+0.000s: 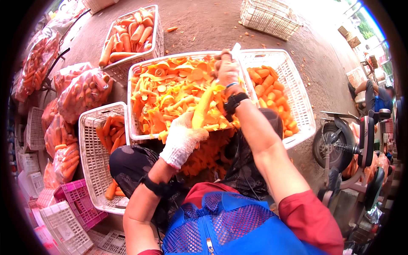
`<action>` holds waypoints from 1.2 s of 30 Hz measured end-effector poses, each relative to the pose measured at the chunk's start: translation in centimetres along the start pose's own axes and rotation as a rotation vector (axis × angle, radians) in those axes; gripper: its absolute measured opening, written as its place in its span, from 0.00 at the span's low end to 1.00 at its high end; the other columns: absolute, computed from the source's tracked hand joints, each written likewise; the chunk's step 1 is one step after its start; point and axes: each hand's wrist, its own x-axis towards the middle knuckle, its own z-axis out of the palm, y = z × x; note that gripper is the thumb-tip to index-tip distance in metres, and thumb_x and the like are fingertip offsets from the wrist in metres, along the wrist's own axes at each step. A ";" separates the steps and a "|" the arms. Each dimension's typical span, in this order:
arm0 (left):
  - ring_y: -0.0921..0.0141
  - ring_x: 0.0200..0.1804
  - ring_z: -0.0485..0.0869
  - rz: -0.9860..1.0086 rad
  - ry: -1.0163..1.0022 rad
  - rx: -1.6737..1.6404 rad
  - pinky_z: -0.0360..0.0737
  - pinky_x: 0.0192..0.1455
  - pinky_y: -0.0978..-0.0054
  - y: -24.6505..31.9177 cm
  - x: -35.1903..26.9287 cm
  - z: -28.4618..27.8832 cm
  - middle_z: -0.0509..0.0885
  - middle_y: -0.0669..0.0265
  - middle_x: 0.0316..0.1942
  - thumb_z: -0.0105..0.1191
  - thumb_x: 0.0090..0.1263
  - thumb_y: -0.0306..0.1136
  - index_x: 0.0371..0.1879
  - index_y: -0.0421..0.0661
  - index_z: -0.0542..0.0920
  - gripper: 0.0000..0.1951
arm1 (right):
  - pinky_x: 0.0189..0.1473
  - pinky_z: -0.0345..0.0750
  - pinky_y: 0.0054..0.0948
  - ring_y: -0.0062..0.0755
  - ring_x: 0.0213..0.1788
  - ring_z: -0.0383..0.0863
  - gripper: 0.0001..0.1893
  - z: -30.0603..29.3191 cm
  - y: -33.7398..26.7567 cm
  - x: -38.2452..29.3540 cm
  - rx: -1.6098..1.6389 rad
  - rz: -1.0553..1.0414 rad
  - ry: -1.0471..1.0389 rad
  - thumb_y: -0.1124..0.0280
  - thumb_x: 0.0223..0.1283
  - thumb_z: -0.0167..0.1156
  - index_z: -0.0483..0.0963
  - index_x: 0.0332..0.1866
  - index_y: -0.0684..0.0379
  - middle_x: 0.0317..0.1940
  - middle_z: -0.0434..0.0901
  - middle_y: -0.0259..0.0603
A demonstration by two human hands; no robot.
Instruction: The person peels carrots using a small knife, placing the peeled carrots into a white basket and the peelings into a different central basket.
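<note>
My left hand (185, 137), in a white knit glove, grips the near end of a partly peeled carrot (203, 106). My right hand (227, 68) is closed around a tool with a pale tip (236, 48), probably a peeler; the fingers hide most of it. It is just beyond the carrot's far end. Beneath both hands, a white plastic crate (130, 105) is heaped with orange and yellow carrot peelings (165, 92). Peeled carrots (271, 92) lie in the white crate (299, 95) on the right.
A crate of carrots (127, 38) stands at the upper left, another white crate (83, 137) at the left. Bagged carrots (84, 92) and a magenta crate (81, 204) lie farther left. White crates (267, 19) stand beyond. A parked two-wheeler (338, 143) and a seated person (379, 95) are right.
</note>
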 end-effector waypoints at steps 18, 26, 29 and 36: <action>0.74 0.25 0.80 -0.134 -0.071 -0.575 0.75 0.25 0.78 -2.3 3.6 0.5 0.81 0.68 0.30 0.64 0.64 0.27 0.56 0.42 0.79 0.20 | 0.32 0.80 0.33 0.23 0.16 0.71 0.26 2.3 -0.8 -5.2 0.228 0.112 -0.367 0.48 0.81 0.55 0.80 0.43 0.66 0.16 0.70 0.31; 0.79 0.21 0.74 -0.095 -0.023 -0.314 0.70 0.24 0.80 -1.8 2.2 1.3 0.77 0.73 0.25 0.66 0.58 0.28 0.48 0.39 0.82 0.18 | 0.28 0.85 0.35 0.23 0.13 0.68 0.24 1.5 1.9 -0.1 0.125 0.059 -0.163 0.50 0.79 0.59 0.80 0.38 0.65 0.13 0.68 0.29; 0.78 0.21 0.77 0.022 0.033 -0.121 0.72 0.24 0.78 -2.4 1.9 1.0 0.78 0.70 0.23 0.67 0.57 0.30 0.44 0.37 0.83 0.17 | 0.26 0.83 0.33 0.26 0.13 0.69 0.23 0.5 2.9 2.9 0.025 0.015 0.007 0.53 0.79 0.55 0.78 0.36 0.66 0.13 0.67 0.32; 0.64 0.29 0.86 0.117 0.292 0.377 0.82 0.35 0.65 -5.7 5.6 0.9 0.87 0.54 0.28 0.66 0.54 0.32 0.40 0.33 0.83 0.17 | 0.38 0.89 0.41 0.25 0.14 0.72 0.27 2.0 1.9 -5.0 0.126 0.111 -0.316 0.48 0.80 0.56 0.82 0.38 0.66 0.11 0.67 0.31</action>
